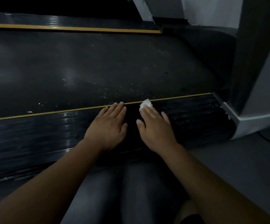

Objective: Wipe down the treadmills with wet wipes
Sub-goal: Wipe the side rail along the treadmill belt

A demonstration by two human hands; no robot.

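Nearest, grey-trousered knees (131, 191). Beyond them, the left hand (108, 125) lies flat, fingers spread, on the ribbed black side rail (34, 135) – the right hand (155, 126) presses a crumpled white wet wipe (146, 103) against its yellow stripe (66, 110). Farther, the speckled treadmill belt (98, 65).

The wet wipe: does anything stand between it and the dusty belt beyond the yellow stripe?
Nothing visible does. The wet wipe lies under the fingers of the right hand at the yellow stripe, and the belt begins directly beyond.
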